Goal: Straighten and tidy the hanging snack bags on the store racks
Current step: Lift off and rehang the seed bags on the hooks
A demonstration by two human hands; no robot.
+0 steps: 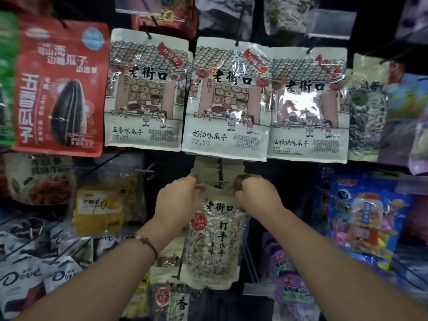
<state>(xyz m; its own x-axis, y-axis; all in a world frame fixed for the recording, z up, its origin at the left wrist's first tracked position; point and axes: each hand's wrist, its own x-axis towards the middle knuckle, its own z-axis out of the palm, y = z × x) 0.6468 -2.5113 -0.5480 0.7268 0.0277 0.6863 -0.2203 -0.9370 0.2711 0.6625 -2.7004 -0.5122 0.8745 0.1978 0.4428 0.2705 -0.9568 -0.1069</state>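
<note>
A clear-fronted bag of pale seeds point(214, 246) with black characters hangs in the middle of the lower row, its beige top at a black peg hook point(221, 176). My left hand point(177, 200) pinches the bag's top left corner. My right hand point(256, 194) pinches the top right corner. Both hands are level with each other, just under the hook. Above them hang three cream bags with a shop-front drawing point(148, 89), point(228, 98), point(309, 105), overlapping at their edges.
A red seed bag point(61, 89) hangs upper left. A yellow bag point(102, 208) and dark chocolate packs point(27, 274) are lower left. Blue and purple bags point(363, 218) fill the lower right. More bags hang below the held one point(176, 297).
</note>
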